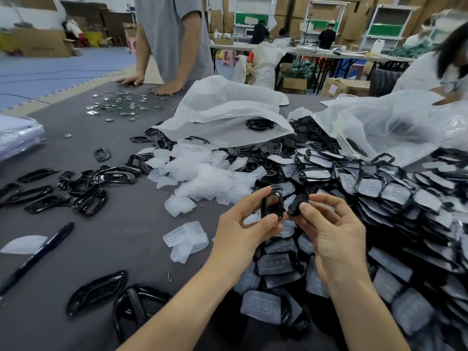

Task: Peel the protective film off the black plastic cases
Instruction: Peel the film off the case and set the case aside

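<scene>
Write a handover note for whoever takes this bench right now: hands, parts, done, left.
Left hand grips a black plastic frame-shaped case. Right hand pinches a small dark piece beside it; film or part, unclear.
Done: glossy black peeled cases lie at left, translucent white peeled films in the middle.
Left: the large heap of film-covered black cases at right.

One black pen (38, 254), one small wire hook (170, 274), black cases (379, 193) and peeled films (202, 171) too many to count.
</scene>
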